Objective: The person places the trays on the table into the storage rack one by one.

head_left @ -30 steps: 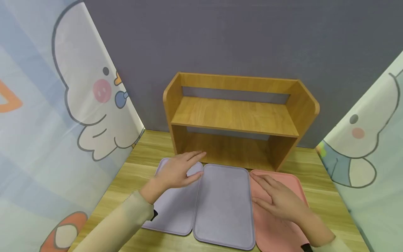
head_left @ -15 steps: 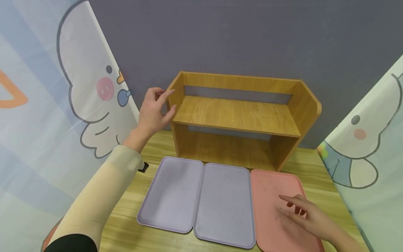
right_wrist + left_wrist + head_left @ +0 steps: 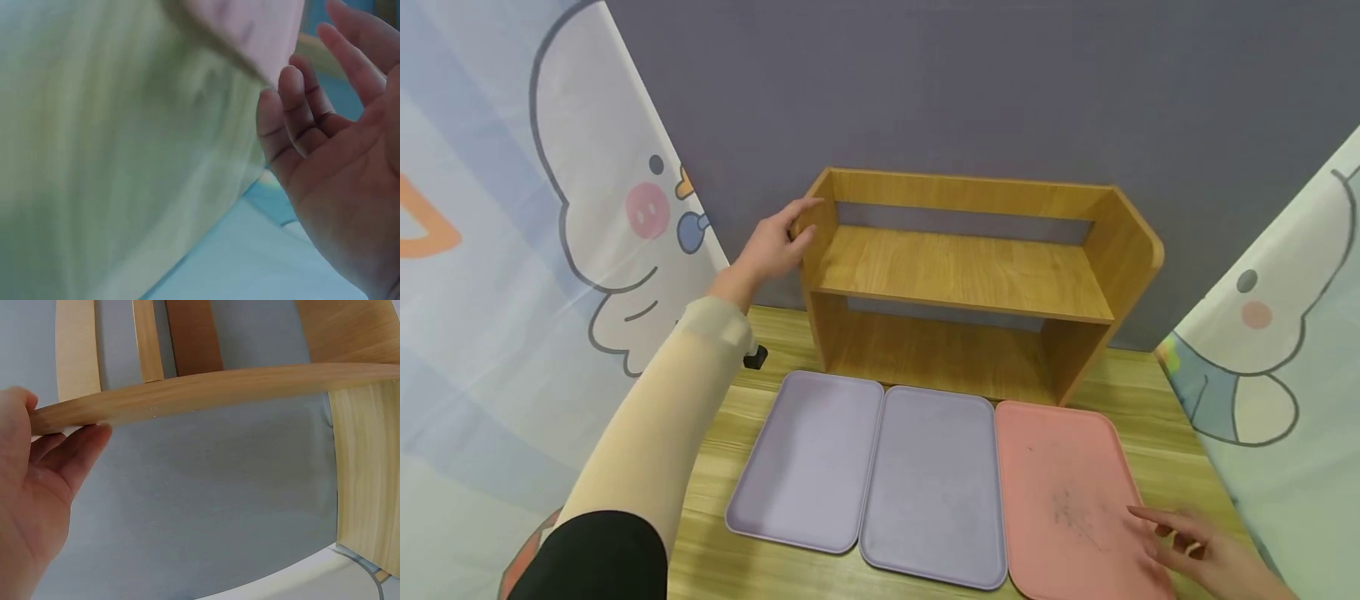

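Note:
A two-tier wooden desktop shelf (image 3: 962, 267) stands at the back of the table. My left hand (image 3: 772, 243) is at the upper front edge of its left side panel. The left wrist view has the thumb on one face of that panel (image 3: 206, 394) and the fingers on the other, so the left hand (image 3: 44, 481) grips it. Over the right edge of the pink tray (image 3: 1067, 475) hovers my right hand (image 3: 1206, 554), fingers loosely bent and holding nothing. The right wrist view has the right hand (image 3: 350, 162) beside the tray's corner (image 3: 250, 31).
Two lilac trays, the left one (image 3: 812, 458) and the middle one (image 3: 934, 492), lie side by side left of the pink tray on the wood-grain table (image 3: 760, 575). A grey partition (image 3: 962, 92) rises behind the shelf. Cartoon-printed curtains (image 3: 475, 333) flank both sides.
My left hand has moved from over the left lilac tray up to the shelf's left panel and taken hold of it. My right hand has drawn back toward the lower right.

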`<state>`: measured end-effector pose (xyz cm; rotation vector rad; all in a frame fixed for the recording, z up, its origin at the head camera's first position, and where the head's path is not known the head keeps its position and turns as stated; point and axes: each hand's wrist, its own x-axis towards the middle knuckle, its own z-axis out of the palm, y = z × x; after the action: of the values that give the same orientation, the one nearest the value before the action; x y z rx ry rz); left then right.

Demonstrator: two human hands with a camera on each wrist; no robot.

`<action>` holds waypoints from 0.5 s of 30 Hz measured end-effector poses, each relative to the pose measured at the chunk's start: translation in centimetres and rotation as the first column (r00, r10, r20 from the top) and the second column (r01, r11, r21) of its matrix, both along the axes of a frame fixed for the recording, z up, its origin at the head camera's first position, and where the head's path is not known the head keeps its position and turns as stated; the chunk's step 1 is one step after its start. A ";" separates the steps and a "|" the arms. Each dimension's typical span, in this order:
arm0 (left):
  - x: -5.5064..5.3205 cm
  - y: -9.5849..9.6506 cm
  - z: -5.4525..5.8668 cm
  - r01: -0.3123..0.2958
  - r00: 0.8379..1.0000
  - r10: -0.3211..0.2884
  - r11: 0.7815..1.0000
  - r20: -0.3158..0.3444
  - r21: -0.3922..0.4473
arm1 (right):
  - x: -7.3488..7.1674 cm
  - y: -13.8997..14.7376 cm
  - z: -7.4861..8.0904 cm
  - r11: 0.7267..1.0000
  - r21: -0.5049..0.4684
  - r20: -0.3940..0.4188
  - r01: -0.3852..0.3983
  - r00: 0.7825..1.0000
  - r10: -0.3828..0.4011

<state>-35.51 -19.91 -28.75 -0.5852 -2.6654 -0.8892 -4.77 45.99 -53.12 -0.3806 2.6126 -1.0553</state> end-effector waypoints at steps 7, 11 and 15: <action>0.0 0.4 -0.5 -0.019 1.000 0.018 0.999 0.017 0.040 | -0.1 2.7 -5.0 0.755 -0.534 -0.061 -0.381 0.908 0.416; -0.1 0.4 -0.7 -0.032 0.999 0.032 0.998 0.003 0.062 | 1.3 2.7 -6.8 0.795 -0.522 -0.072 -0.309 0.945 0.319; 0.0 0.2 -0.9 -0.040 0.999 0.040 0.997 -0.007 0.069 | 2.3 2.8 -6.8 0.892 -0.445 0.153 -0.080 0.974 0.164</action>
<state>-35.56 -19.70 -29.65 -0.5169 -2.6176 -0.9604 -2.44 48.75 -59.93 -0.5085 2.1415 -1.5508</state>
